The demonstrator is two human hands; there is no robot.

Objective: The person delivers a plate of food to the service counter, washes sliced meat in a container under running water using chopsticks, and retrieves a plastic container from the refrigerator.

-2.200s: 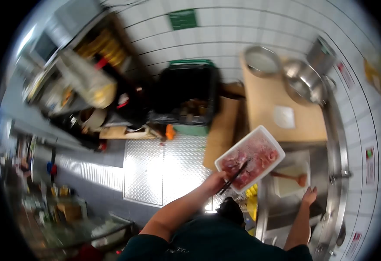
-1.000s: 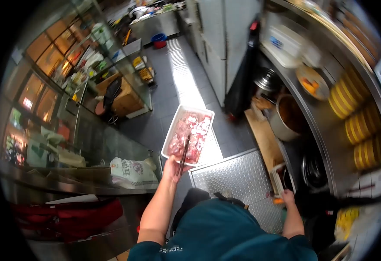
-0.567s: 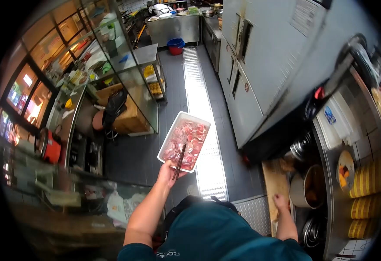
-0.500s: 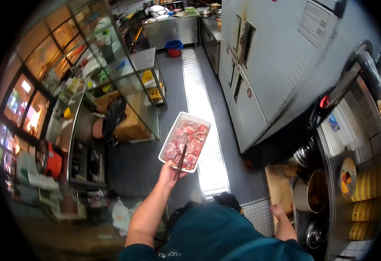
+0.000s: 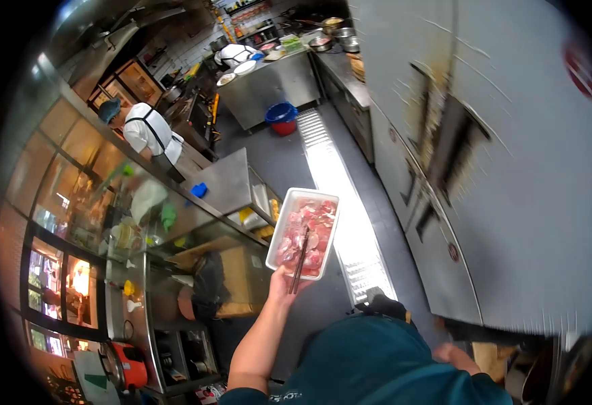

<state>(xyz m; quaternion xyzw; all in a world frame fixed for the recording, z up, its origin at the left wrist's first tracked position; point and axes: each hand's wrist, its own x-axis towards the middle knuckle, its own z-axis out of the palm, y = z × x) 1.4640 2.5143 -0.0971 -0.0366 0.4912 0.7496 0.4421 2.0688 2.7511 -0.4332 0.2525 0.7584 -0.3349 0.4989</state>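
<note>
A white rectangular tub (image 5: 275, 246) filled with pieces of raw meat (image 5: 311, 233) is held out in front of my body. My left hand (image 5: 286, 289) grips its near edge from below, with the fingers partly hidden under the tub. Dark chopsticks (image 5: 298, 266) lean on the meat and over the near rim, by my left thumb. My right hand (image 5: 448, 352) hangs low beside my body at the right, blurred, with its fingers not clearly visible. Nothing can be made out in it.
Tall grey refrigerator doors (image 5: 512, 223) stand close on the right. A metal floor grate (image 5: 350, 223) runs ahead toward a blue and red bucket (image 5: 281, 118). At the left are a glass partition and a steel table (image 5: 225, 179). A co-worker (image 5: 150, 135) in white stands beyond.
The view has swung from the sink and bin toward the kitchen aisle, and the refrigerator is now nearer. The tub has stayed in my left hand. Two people in white have come into sight.
</note>
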